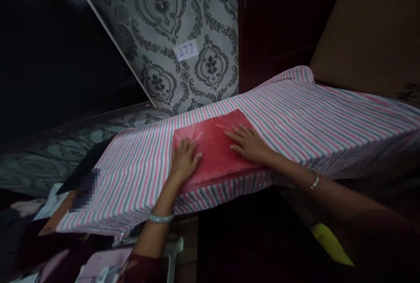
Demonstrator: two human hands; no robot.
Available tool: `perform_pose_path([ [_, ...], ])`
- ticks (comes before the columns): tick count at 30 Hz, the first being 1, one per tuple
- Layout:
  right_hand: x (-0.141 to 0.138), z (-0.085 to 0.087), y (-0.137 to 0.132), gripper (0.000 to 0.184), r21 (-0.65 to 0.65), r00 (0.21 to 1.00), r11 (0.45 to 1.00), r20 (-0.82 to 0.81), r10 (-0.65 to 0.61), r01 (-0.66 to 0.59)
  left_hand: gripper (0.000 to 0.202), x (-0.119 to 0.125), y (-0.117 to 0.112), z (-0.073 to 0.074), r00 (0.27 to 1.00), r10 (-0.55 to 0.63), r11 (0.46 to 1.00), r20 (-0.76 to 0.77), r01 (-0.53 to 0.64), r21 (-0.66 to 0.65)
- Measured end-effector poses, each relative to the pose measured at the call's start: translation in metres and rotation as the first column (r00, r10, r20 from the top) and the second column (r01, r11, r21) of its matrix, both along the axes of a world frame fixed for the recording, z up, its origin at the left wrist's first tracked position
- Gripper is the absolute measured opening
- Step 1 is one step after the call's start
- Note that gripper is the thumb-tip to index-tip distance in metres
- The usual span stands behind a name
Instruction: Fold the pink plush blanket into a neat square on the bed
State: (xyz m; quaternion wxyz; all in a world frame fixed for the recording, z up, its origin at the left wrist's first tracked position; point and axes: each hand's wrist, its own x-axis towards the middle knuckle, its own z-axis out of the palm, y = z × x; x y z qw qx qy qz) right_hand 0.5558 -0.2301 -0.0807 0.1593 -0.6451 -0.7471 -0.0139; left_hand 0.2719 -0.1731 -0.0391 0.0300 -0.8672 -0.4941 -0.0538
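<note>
A red, plush-looking cloth [215, 156], laid out as a flat rectangle, rests on a long surface with a pink, grey and white striped cover [138, 165]. My left hand [185, 158] lies on the cloth's left side, fingers extended and pointing away from me. On the right side of the cloth, my right hand [247, 143] is spread flat with its fingers apart. Both palms face down, and neither hand grips anything. The cloth's front edge lies close to the front edge of the striped surface.
Behind the surface is a patterned wall [157, 3] bearing a paper label [186, 50] marked 277. A large dark screen [65, 55] stands at left, a cardboard box [370, 33] at right. Clothes and a pink item [103, 261] lie below left.
</note>
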Motion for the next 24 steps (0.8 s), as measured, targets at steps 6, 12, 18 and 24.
perform_pose_path([
  [6, -0.021, -0.028, -0.036, 0.059, 0.092, 0.994, 0.994, 0.1, 0.053, -0.062, 0.057, 0.01, -0.04, -0.034, 0.997, -0.057, 0.998, -0.055, 0.058, 0.026],
  [12, -0.014, -0.022, -0.034, 0.057, 0.074, 0.993, 0.991, 0.047, 0.108, -0.111, 0.057, 0.003, -0.036, -0.029, 0.995, -0.068, 0.998, -0.074, 0.068, -0.009],
  [18, 0.014, -0.035, -0.071, 0.062, 0.085, 0.986, 0.982, 0.016, 0.166, -0.166, 0.059, -0.046, -0.056, -0.037, 0.997, -0.004, 0.996, -0.081, 0.011, 0.092],
  [24, 0.021, -0.031, -0.084, 0.053, 0.131, 0.995, 0.988, -0.041, 0.088, -0.082, 0.057, -0.063, -0.07, -0.034, 0.998, 0.048, 0.994, -0.051, -0.042, 0.106],
])
